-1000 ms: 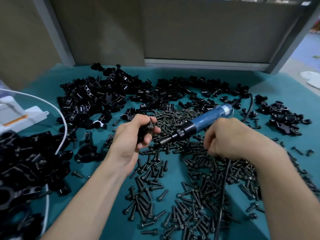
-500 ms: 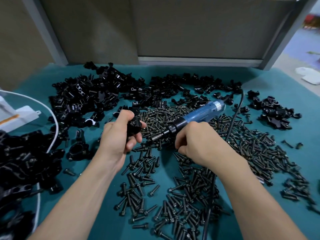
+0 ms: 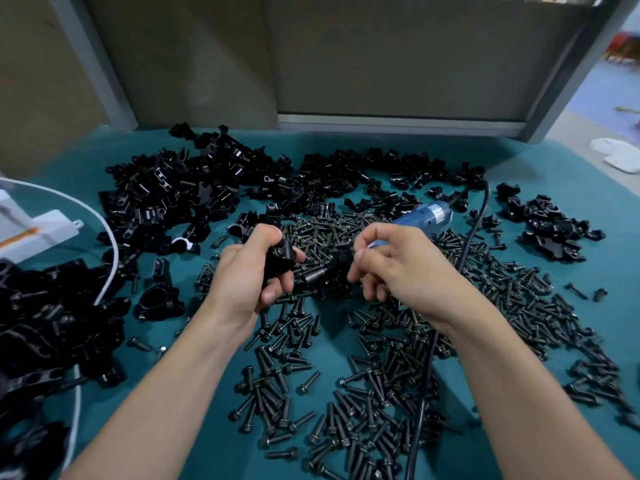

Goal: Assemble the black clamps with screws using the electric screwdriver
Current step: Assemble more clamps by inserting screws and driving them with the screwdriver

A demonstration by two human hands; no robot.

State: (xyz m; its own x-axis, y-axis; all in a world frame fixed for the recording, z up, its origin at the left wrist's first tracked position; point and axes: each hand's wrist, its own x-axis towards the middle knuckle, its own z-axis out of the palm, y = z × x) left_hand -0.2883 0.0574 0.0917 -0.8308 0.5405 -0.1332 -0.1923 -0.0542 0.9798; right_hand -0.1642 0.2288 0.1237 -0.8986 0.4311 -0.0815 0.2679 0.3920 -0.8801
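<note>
Teal table cover (image 3: 69, 161) strewn with loose screws (image 3: 381, 393); grey wall panels (image 3: 415, 57) behind. Left hand (image 3: 249, 275) grips a black clamp (image 3: 278, 259); right hand (image 3: 398, 268) pinches, apparently, a screw (image 3: 354, 251).

dim, even light; wide-angle bending at edges, slight motion blur.

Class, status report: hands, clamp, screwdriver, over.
Left hand grips a clamp. Right hand pinches a screw. Screwdriver lies on loose screws, partly behind right hand.
</note>
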